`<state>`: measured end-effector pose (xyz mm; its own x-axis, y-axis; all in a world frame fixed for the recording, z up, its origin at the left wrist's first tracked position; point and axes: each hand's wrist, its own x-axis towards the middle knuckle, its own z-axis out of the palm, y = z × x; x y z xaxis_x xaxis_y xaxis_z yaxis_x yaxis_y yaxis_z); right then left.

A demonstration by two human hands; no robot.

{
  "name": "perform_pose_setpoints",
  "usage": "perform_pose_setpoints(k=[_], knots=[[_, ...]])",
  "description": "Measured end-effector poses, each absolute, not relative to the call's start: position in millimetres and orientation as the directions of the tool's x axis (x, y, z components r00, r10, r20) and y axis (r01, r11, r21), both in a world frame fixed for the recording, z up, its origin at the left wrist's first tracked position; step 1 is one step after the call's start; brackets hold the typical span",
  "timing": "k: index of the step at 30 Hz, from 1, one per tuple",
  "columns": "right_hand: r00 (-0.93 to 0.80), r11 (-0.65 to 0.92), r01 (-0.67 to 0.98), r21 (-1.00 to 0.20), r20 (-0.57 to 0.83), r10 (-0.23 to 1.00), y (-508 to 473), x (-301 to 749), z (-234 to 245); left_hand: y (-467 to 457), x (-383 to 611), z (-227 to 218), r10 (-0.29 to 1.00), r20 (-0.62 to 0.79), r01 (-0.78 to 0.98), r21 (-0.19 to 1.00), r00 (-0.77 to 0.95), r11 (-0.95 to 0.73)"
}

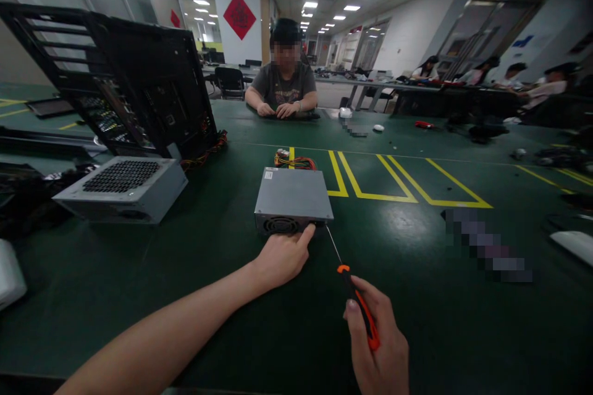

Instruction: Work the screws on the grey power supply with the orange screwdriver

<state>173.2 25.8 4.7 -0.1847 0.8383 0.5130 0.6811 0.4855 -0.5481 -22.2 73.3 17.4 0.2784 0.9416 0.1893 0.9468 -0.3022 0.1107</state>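
Observation:
A grey metal power supply unit [294,191] lies on the green table in front of me, its fan grille and socket side facing me. My left hand [282,259] rests against that near side, one finger stretched out to touch it by the socket. It is not wrapped round the unit, and its other fingers are partly hidden. My right hand [377,333] is closed round the black and orange handle of a screwdriver [345,274]. The thin shaft slants up to the unit's lower right corner; whether the tip touches a screw cannot be seen.
Left of me stand a second power supply [125,185] and an open black computer case [139,80]. Coloured cables [299,162] come out behind the near unit. Yellow tape [384,197] marks the table. Across it sits a person [287,83], hands on the tabletop. A blurred-out object [488,247] lies at right.

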Motion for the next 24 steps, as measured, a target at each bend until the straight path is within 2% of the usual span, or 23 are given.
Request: perform_pose_setpoints(k=[5, 9, 11, 14, 16, 18, 19, 21, 24], knots=[[-0.272, 0.619, 0.639, -0.457, 0.619, 0.737, 28.8, 171.8, 2.7, 73.4, -23.6, 16.2, 0.929, 0.232, 0.940, 0.117, 0.288, -0.320], [-0.273, 0.616, 0.636, -0.465, 0.612, 0.743, 29.4, 170.4, 3.8, 74.8, -25.1, 10.5, 0.918, 0.280, 0.930, 0.157, 0.280, -0.331], [-0.259, 0.597, 0.643, -0.479, 0.598, 0.758, 28.9, 170.6, 4.4, 72.1, -23.8, 11.1, 0.908, 0.316, 0.900, 0.246, 0.275, -0.358], [-0.243, 0.561, 0.643, -0.521, 0.556, 0.795, 28.2, 171.2, 4.4, 62.7, -20.4, 24.7, 0.903, 0.357, 0.724, 0.554, 0.239, -0.411], [-0.232, 0.547, 0.634, -0.547, 0.541, 0.809, 28.0, 171.5, 4.0, 57.8, -22.2, 42.2, 0.935, 0.329, 0.461, 0.815, 0.132, -0.352], [-0.224, 0.543, 0.624, -0.562, 0.537, 0.813, 27.8, 171.7, 3.9, 59.0, -31.8, 60.9, 0.935, 0.344, 0.188, 0.927, -0.083, -0.325], [-0.223, 0.541, 0.620, -0.568, 0.534, 0.816, 27.7, 171.6, 4.1, 62.5, -39.9, 68.5, 0.900, 0.373, 0.093, 0.928, -0.227, -0.361], [-0.223, 0.537, 0.613, -0.579, 0.526, 0.821, 27.5, 171.3, 5.4, 73.4, -60.7, 75.9, 0.774, 0.408, 0.030, 0.892, -0.484, -0.451], [-0.220, 0.538, 0.601, -0.591, 0.524, 0.823, 26.6, 170.6, 7.7, 89.3, -90.2, 65.9, 0.618, 0.409, 0.146, 0.891, -0.671, -0.430]])
